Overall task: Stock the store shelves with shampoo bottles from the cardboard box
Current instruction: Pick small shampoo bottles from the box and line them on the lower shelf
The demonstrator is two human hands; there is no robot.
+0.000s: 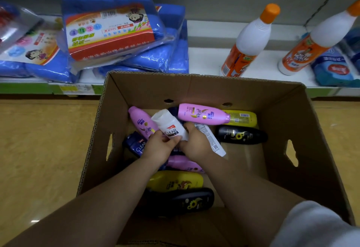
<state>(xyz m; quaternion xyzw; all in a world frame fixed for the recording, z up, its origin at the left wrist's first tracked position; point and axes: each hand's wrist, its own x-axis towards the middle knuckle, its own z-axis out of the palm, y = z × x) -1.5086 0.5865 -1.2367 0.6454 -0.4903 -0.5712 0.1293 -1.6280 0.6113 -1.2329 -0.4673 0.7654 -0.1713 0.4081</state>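
Blue cloth packs [120, 32] in clear wrap are heaped at the left end of the shelf [210, 59], their red and white cards printed with a barcode, a cartoon figure and script too small to make out. Before the shelf's front edge stands the open cardboard box [292, 130] on the floor, with shampoo bottles lying loose inside. By its left wall is a navy bottle [136, 145] marked CLEAR, and above that a pink bottle [141, 124] slanting towards the far left corner. The left hand [157, 147] grips the lower end of a white CLEAR bottle [169, 126], raised over the others with its flat end tilted up and away. The right hand [194, 143] curls its fingers against the same bottle's right side, and a second white bottle [212, 139] lies under it, back label up. Along the far wall lie another pink bottle [202, 114] and a yellow bottle [241, 118], with a black sunflower bottle [241, 134] just in front of the yellow one. Nearer the body lie one more pink, yellow and black bottle. Two white cleaner bottles [247, 42] with orange caps stand on the shelf further right; the right one reads Mr Muscle. A blue wrapped pack [335, 69] lies at the shelf's right end.
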